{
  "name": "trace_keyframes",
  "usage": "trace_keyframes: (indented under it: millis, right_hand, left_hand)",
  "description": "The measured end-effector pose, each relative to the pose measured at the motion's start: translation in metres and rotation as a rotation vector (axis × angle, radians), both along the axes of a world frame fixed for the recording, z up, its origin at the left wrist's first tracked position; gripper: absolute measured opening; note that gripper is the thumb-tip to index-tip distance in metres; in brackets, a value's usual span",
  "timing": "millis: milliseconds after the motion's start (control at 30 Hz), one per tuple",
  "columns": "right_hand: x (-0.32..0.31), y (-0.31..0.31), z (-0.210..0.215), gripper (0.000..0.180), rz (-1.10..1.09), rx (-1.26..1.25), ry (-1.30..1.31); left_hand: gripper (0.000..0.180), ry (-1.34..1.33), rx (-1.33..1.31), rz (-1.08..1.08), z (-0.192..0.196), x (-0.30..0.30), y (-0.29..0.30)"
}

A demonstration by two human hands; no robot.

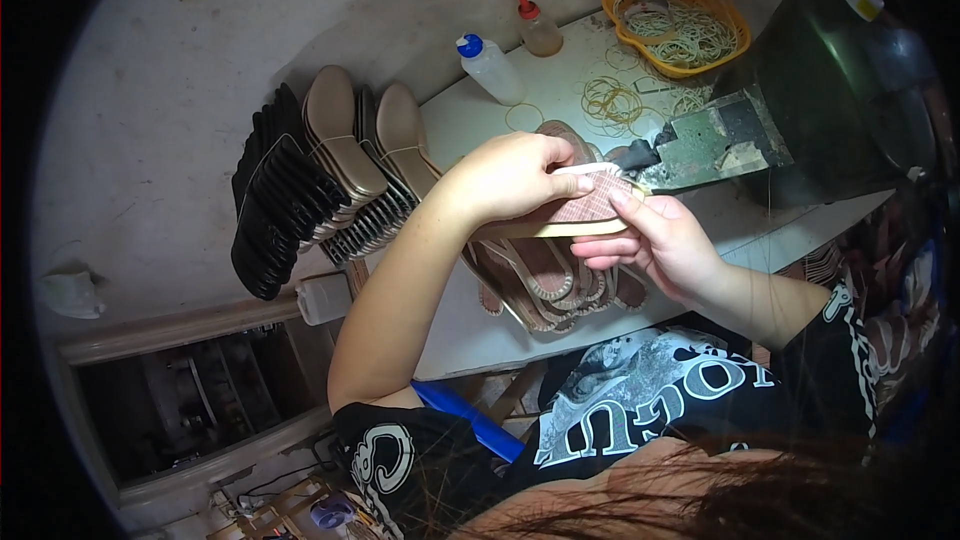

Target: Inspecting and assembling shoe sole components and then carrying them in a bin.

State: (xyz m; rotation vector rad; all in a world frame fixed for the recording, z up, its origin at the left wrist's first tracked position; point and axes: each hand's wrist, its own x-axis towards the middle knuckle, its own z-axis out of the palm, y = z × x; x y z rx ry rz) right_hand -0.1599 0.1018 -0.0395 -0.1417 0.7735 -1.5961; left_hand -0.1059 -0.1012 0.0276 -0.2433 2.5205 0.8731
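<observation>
A sole-shaped piece covered in pink plaid [590, 202], with a pale yellow edge, is held slantwise above the table between both hands. My left hand [520, 175] lies over its upper side, thumb pressed along the plaid near a whitish rim strip; the other fingers are partly hidden. At the toe end my right hand [670, 238] pinches the piece, thumb on top and fingers beneath. Just beyond the toe is the black head [637, 155] of a green machine [725, 140]; whether they touch, I cannot tell. Under the hands lies a heap of similar pink plaid pieces [550, 275] with pale stitched rims.
Banded stacks of black soles [275, 205] and tan insoles [335, 125] lean at the left. Behind stand a blue-capped bottle [492, 70], a red-tipped bottle [538, 28] and an orange basket [685, 65] of rubber bands. Loose bands [612, 103] lie nearby. A large dark housing [840, 90] fills the right.
</observation>
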Motion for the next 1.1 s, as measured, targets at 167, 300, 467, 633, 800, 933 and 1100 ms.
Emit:
trace_keyframes:
  millis: [167, 300, 467, 633, 800, 933, 1100]
  right_hand:
    - [0.001, -0.003, 0.007, 0.04, -0.028, 0.058, 0.077]
    - [0.001, -0.004, -0.002, 0.034, -0.025, 0.048, 0.146]
    - [0.001, -0.002, -0.009, 0.025, -0.011, 0.002, 0.221]
    - [-0.006, 0.005, -0.007, 0.024, 0.034, 0.012, 0.298]
    - [-0.016, 0.035, 0.01, 0.024, 0.18, 0.037, 0.258]
    - [-0.013, 0.055, 0.009, 0.033, 0.393, 0.099, 0.372]
    - [-0.012, 0.039, -0.006, 0.033, 0.261, 0.094, 0.408]
  left_hand:
    - [0.043, -0.122, -0.012, 0.182, -0.004, 0.012, 0.01]
    - [0.043, -0.151, 0.106, 0.29, -0.016, 0.02, 0.014]
    - [0.038, -0.158, 0.418, 0.534, -0.03, 0.029, 0.018]
    - [0.039, -0.145, 0.492, 0.606, -0.021, 0.029, 0.035]
    - [0.046, -0.172, 0.447, 0.699, -0.013, 0.028, 0.052]
    - [0.052, -0.089, 0.478, 0.7, -0.033, 0.028, 0.041]
    - [0.058, 0.083, 0.174, 0.661, -0.037, 0.02, 0.029]
